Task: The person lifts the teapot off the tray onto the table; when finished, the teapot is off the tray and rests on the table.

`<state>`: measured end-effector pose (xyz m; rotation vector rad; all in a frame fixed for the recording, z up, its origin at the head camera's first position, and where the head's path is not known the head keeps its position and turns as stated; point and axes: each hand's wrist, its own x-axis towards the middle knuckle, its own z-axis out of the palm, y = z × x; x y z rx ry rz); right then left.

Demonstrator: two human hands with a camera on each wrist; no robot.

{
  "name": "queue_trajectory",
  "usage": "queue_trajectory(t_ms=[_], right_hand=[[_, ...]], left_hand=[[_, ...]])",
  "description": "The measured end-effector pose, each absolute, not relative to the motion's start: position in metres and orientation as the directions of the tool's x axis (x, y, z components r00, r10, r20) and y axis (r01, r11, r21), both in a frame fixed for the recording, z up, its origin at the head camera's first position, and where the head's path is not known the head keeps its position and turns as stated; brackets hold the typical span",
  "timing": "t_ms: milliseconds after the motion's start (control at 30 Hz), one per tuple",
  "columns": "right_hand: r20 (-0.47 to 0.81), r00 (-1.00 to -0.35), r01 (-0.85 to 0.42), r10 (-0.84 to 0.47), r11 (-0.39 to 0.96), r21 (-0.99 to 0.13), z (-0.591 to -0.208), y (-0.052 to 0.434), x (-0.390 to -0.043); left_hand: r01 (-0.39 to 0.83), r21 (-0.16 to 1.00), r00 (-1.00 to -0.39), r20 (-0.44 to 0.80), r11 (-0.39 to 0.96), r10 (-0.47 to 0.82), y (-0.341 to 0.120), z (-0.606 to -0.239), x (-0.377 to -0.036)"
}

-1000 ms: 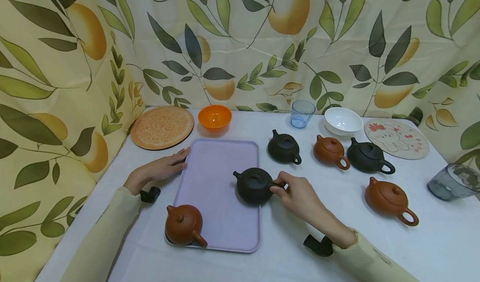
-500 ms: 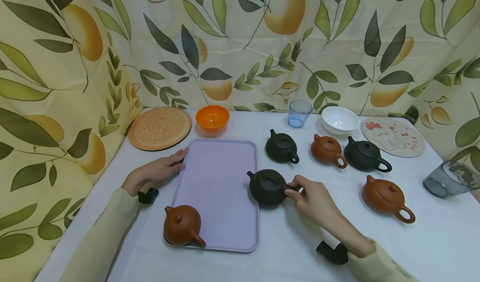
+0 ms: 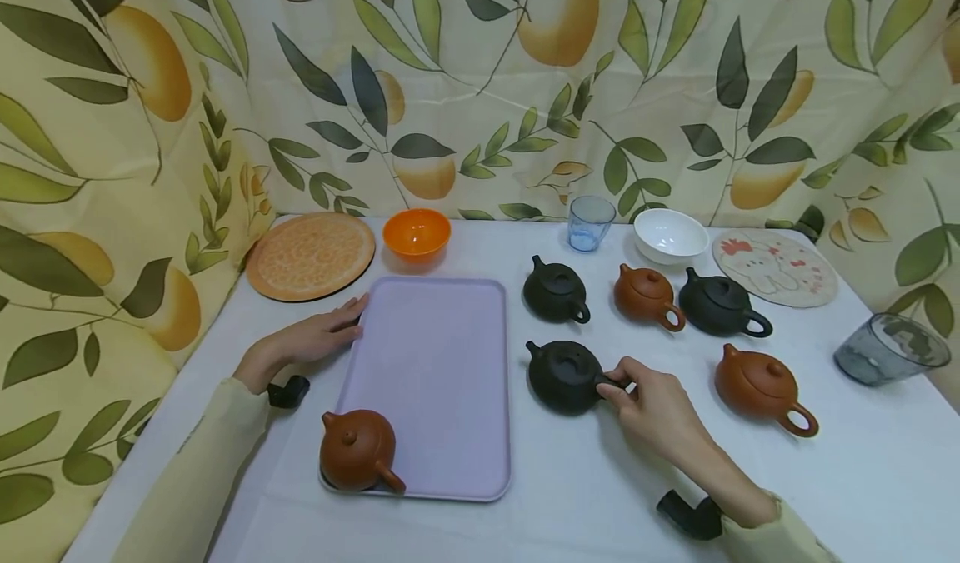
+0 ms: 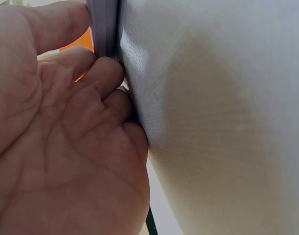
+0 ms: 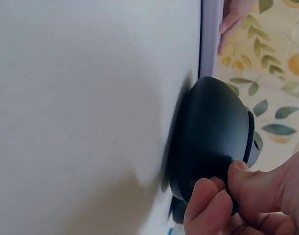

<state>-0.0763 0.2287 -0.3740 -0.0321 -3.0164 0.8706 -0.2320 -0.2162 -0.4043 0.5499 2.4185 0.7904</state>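
At centre frame, I see my right hand (image 3: 656,405) pinching the handle of the black teapot (image 3: 562,374), which sits on the white cloth just right of the lilac tray (image 3: 435,363). My left hand (image 3: 315,340), fingers extended together, presses the tray's left edge, probably steadying it. A brown teapot (image 3: 357,450) occupies the tray's lower-left corner.

Home tea table (image 3: 570,480): leaf-print curtain (image 3: 480,88), 6 clay teapots (image 3: 647,293).
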Motion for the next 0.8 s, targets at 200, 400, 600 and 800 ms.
queue_trajectory(t_ms=[200, 400, 600, 800], right_hand=[[0.0, -0.998, 0.052, 0.06, 0.853, -0.52, -0.372, 0.238, -0.072], [-0.022, -0.993, 0.108, 0.112, 0.868, -0.484, -0.37, 0.254, -0.067], [-0.05, -0.985, 0.173, 0.168, 0.88, -0.442, -0.368, 0.275, -0.065], [-0.021, -0.979, 0.192, 0.201, 0.891, -0.411, -0.367, 0.291, -0.066]], left_hand=[[0.218, 0.635, -0.776, -0.347, 0.741, 0.526, -0.218, -0.406, -0.233], [0.22, 0.64, -0.774, -0.345, 0.736, 0.532, -0.216, -0.405, -0.233], [0.219, 0.637, -0.774, -0.348, 0.739, 0.529, -0.215, -0.404, -0.233], [0.217, 0.639, -0.776, -0.345, 0.738, 0.528, -0.216, -0.405, -0.232]])
